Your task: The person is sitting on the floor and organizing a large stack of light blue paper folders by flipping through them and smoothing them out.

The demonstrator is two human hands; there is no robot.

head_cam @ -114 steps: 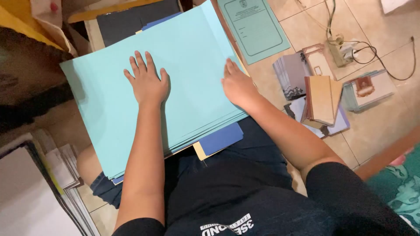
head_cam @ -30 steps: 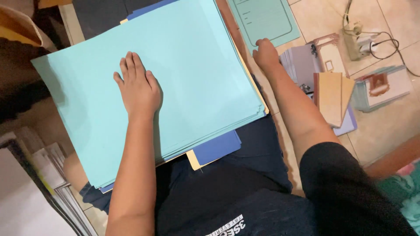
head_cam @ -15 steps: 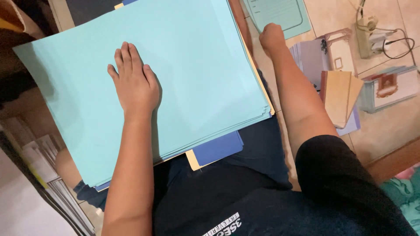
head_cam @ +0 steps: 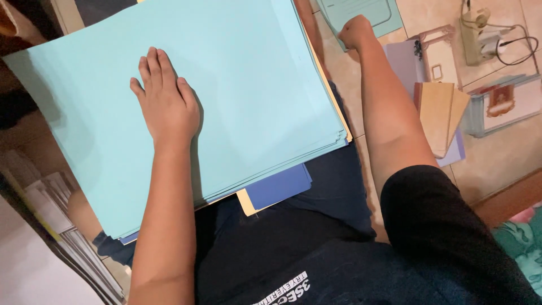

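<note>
Light-blue paper stack (head_cam: pixel 254 85) lies on the lap, left hand (head_cam: pixel 166 107) pressed flat on it with fingers together, while right hand (head_cam: pixel 354 31) has left its edge, now curled beside the green folder (head_cam: pixel 367 11) on the floor.

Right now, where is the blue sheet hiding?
In the head view, the blue sheet peeks out under the lower edge of the light blue paper stack on the lap, right of the left hand.
</note>
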